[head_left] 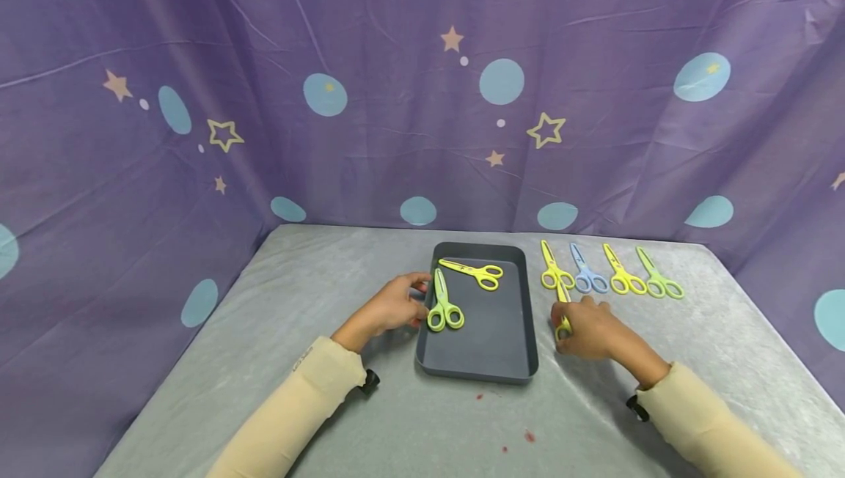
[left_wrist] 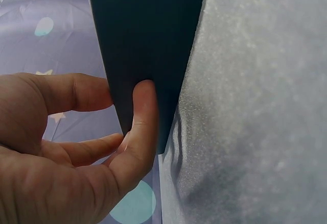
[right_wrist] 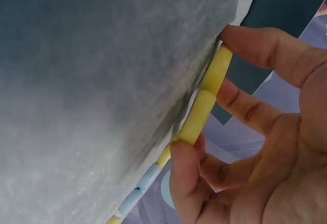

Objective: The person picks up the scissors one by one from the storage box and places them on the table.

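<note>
One purple curtain [head_left: 396, 133], printed with pale blue dots and stars, spans the upper frame, behind a table [head_left: 330, 273] under pale grey cloth. Lower left: a cream sleeve [head_left: 284, 419], running up to the left hand [head_left: 391, 306] near centre. That hand is at the left wall of a shallow, dark grey rectangular tray [head_left: 491, 342]; fingers bent, one fingertip [left_wrist: 145, 99] against the wall in the left wrist view. Cannot tell whether it grips or merely touches. Inside the tray, centre of frame: lime-green scissors [head_left: 442, 296] along the left side, tip up; just right and above, crosswise yellow scissors [head_left: 470, 270], loops to the right. Right of the tray: upright-pointing yellow scissors [head_left: 562, 292], pinched at the handle between thumb and fingers of the right hand [head_left: 590, 328]. Cannot tell if this pair is off the cloth. Its tip is by the loops of another yellow pair [head_left: 551, 263], first in a row of four, all tips up, above the hand. Row continues rightward: light blue scissors [head_left: 582, 265], a further yellow pair [head_left: 617, 267], light green scissors [head_left: 652, 270] last. Second cream sleeve [head_left: 713, 419], lower right.
</note>
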